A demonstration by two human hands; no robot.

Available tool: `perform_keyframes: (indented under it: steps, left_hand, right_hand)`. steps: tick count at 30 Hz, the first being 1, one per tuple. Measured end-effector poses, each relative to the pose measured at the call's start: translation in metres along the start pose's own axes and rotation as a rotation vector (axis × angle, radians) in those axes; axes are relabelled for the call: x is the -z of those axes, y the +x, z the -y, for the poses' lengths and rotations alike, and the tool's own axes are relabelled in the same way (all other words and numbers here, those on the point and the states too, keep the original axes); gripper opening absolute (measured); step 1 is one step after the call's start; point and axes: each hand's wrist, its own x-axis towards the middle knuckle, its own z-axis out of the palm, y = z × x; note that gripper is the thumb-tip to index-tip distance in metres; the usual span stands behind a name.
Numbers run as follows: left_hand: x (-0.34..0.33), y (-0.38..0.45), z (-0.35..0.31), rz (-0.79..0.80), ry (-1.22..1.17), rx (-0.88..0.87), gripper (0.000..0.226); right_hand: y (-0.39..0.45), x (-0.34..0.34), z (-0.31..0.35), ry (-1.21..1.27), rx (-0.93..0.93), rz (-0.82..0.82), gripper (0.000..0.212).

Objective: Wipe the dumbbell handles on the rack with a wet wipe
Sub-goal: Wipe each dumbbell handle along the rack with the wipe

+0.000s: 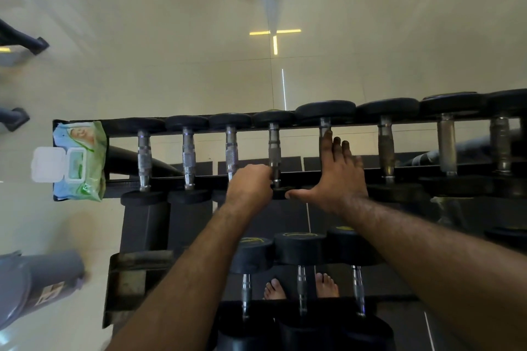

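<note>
Running front to back across the top rack (285, 179), each dumbbell handle (274, 148) lies with its long axis pointing away from the person. His left hand (251, 182) curls round the near end of one; no wipe shows. His right hand (338, 174) lies flat, fingers straight, along the neighbouring handle (325, 124). A wipe pack (79, 161) sits far left.
</note>
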Motion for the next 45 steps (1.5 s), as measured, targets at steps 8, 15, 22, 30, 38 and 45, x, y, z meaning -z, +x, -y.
perform_keyframes:
  steps: [8, 15, 22, 30, 38, 45]
  left_hand:
    - [0.026, 0.017, -0.007, -0.012, -0.549, -0.14, 0.017]
    - [0.002, 0.054, 0.016, -0.573, 0.061, -0.587, 0.031]
    - [0.003, 0.029, 0.03, 0.107, 0.089, -0.677, 0.044]
    - [0.033, 0.032, 0.009, -0.346, -0.305, -0.358, 0.03]
    - [-0.012, 0.039, -0.005, -0.216, 0.173, -0.524, 0.035]
    - [0.012, -0.006, -0.006, -0.068, -0.312, -0.287, 0.027]
  right_hand:
    - [0.0, 0.0, 0.0, 0.004, 0.001, 0.023, 0.167]
    - [0.0, 0.001, 0.0, -0.006, 0.001, 0.022, 0.167]
    - [0.001, -0.001, -0.002, -0.002, 0.017, 0.003, 0.167]
    - [0.002, -0.003, -0.003, -0.003, 0.008, -0.001, 0.168]
    - [0.003, -0.003, -0.004, -0.008, 0.017, -0.001, 0.165]
    - [0.001, 0.008, -0.01, -0.049, 0.036, 0.112, 0.166]
